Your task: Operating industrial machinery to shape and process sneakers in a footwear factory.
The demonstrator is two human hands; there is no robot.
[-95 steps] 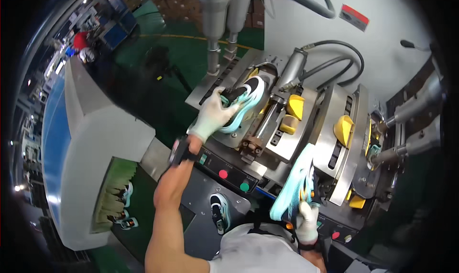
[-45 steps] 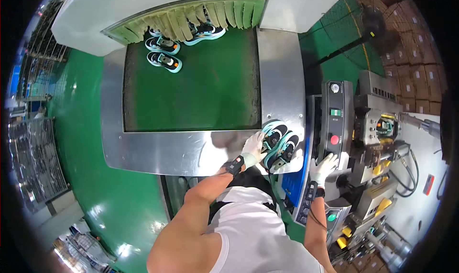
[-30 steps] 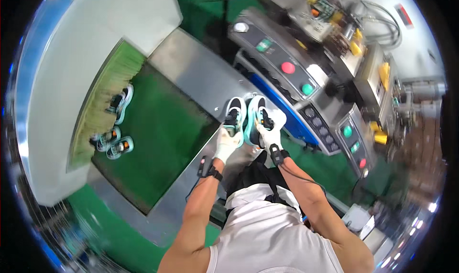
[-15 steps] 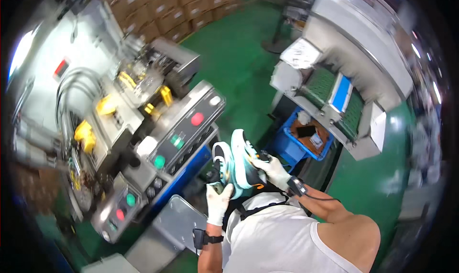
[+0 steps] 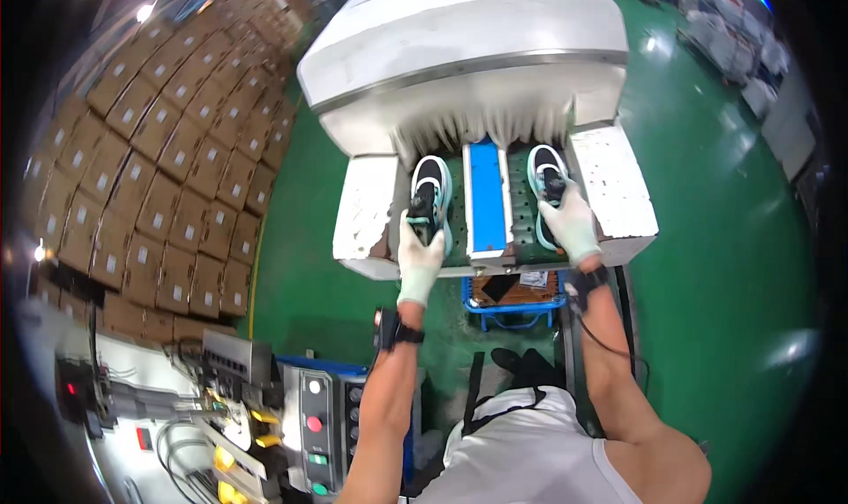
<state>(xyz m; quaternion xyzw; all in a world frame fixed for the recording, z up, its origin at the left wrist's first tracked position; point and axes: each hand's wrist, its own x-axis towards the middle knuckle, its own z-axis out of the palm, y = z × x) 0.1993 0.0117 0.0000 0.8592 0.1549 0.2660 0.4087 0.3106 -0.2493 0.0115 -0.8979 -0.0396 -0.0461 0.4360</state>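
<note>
Head view: my gloved L hand point(image 5: 419, 258) pinches the heel end of one shoe point(image 5: 430, 184), toe pointing away, just ahead of my fingers. Gloved R hand point(image 5: 572, 224) grips the other shoe point(image 5: 548, 181) near its ankle opening, some fingers hidden. Both're over a green perforated belt point(image 5: 521, 217), can't tell if touching; blue strip point(image 5: 487, 195) btwn hands, white machine's point(image 5: 468, 49) fringe point(image 5: 521, 126) ahead, blue-rimmed crate point(image 5: 514, 309) nearer me.

Head-worn fisheye, left of its pair. Looks steeply down over the shirt point(image 5: 521, 455) at lower centre, facing the white machine point(image 5: 468, 89) at upper centre. Left hand point(image 5: 420, 261) and right hand point(image 5: 571, 224) fairly near, mid-frame; cartons point(image 5: 168, 190) farther off, upper left. Corners black.
</note>
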